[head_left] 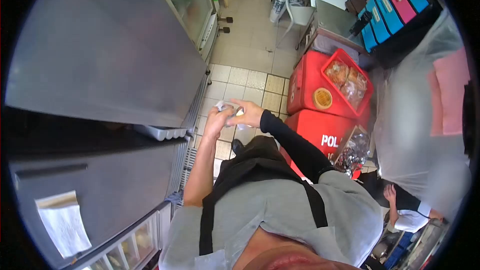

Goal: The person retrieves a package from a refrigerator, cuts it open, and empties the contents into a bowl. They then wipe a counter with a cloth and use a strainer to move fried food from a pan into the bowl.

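Observation:
In front of my apron, my left hand (216,120) is closed on a small piece of whitish, see-through plastic (223,105). Close beside it, my right hand (251,113) has its thumb and fingers curved around a small white item (240,112). Part of this item hangs below the fingers, and its kind is too small to tell. The two hands nearly touch at the fingertips. A black sleeve (290,140) covers my right forearm, while the left forearm is bare.
On the left stands a large steel fridge (100,45), with a whitish tray (162,132) showing in a dark gap. Red containers (320,125) on the right carry a red basket (369,92) of bagged food. A co-worker's hand (390,193) shows at lower right.

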### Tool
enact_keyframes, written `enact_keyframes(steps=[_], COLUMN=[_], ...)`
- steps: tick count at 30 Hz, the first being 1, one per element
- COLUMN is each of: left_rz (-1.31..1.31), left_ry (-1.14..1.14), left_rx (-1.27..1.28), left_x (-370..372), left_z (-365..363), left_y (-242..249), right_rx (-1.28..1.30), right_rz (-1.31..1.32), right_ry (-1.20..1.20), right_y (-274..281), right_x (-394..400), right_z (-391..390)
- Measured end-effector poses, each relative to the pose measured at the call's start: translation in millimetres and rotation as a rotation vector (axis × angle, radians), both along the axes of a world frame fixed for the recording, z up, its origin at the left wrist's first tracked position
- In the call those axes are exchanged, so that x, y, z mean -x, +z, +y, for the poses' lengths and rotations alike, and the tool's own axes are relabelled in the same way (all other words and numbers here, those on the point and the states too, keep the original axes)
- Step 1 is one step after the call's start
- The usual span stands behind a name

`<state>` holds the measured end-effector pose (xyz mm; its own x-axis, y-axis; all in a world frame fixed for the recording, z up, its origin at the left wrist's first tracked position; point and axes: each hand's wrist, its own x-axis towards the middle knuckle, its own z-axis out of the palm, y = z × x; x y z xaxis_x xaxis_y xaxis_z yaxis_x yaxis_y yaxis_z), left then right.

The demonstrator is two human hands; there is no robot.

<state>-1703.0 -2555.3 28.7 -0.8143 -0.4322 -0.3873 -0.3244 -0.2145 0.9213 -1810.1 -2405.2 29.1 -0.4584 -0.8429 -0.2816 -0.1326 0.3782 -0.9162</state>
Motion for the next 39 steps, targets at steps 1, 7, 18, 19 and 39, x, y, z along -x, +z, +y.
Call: enact_keyframes(steps=[1,7,18,19,39], left_rz=[-0.044,0.116,0.173,0.214,-0.782], left_ry=[-0.065,-0.272,1.042,1.087,1.399], left_rx=[0.061,0.313,1.395,1.244,1.889], left_x=[23,145,333,333,147], left_z=[-13,-112,-258,-261,63], left_y=[4,43,212,215,129], right_rx=[0.028,0.336,0.229,0.228,1.118], right_rz=[-0.01,-0.317,-0.593,-0.617,0.948], right_ry=[-0.042,-0.272,-0.321,-0.268,0.432], right_y=[2,-31,-19,-17,261], right_x=[15,147,438,457,259], right_z=[-13,-87,-239,-255,-534])
